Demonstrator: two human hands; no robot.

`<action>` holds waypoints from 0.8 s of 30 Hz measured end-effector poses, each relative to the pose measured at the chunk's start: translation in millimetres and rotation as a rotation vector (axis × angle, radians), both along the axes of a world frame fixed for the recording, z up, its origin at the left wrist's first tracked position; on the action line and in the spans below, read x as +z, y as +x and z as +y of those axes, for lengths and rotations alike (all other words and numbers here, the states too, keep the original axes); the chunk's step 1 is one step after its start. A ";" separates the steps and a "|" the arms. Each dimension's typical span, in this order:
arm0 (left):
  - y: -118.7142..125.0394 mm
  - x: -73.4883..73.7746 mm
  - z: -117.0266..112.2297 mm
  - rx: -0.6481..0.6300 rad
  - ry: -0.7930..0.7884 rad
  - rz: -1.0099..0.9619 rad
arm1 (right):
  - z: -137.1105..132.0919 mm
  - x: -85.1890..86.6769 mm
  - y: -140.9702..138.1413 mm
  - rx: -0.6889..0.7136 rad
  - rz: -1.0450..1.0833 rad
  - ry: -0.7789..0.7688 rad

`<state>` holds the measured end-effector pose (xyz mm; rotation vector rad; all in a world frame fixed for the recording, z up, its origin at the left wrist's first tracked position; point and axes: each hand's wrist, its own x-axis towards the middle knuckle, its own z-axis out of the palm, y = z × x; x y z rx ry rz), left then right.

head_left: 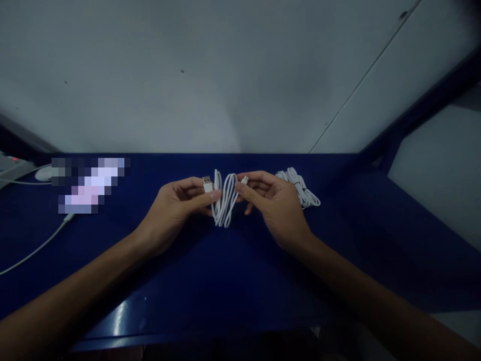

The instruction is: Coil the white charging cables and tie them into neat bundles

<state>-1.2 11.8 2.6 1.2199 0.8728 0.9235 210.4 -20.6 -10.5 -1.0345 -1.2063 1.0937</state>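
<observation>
Between my two hands, above the blue surface, is a white USB cable (pixel 226 203) gathered in loose loops. My left hand (pixel 178 200) pinches its left side between thumb and fingers, beside the USB-A plug (pixel 207 183), which points up. My right hand (pixel 276 203) grips the other side with thumb and forefinger, where a smaller plug (pixel 244 181) sticks up past the thumb. Behind my right hand lie bundled white cables (pixel 299 188) with dark ties, partly hidden by that hand.
The blue tabletop (pixel 218 281) meets a pale wall (pixel 210 90) at the back. On the left lies a pixelated bright device (pixel 93 185) with a white cord (pixel 41 252) attached. A rounded white object (pixel 43 174) and a white box with a red light (pixel 13 165) sit farther left.
</observation>
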 end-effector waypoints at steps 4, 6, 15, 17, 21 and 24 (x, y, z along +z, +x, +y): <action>0.7 0.4 -0.8 0.035 -0.010 -0.025 | 2.3 -4.8 0.9 0.043 0.076 -0.042; 0.9 0.1 -1.3 0.056 -0.016 -0.033 | 3.6 -7.7 1.2 0.063 0.081 -0.055; 0.5 0.6 -2.1 0.031 -0.020 0.022 | 1.1 -2.9 0.6 0.160 0.050 -0.131; -0.1 0.5 -2.0 0.018 -0.012 0.040 | -0.1 -0.8 0.7 0.193 0.043 -0.118; -1.4 -0.8 -0.9 -0.003 0.012 0.061 | -0.5 0.6 1.3 0.268 0.052 -0.114; -2.0 -1.9 -0.5 -0.033 0.004 0.052 | 0.0 -0.4 1.4 0.257 0.059 -0.138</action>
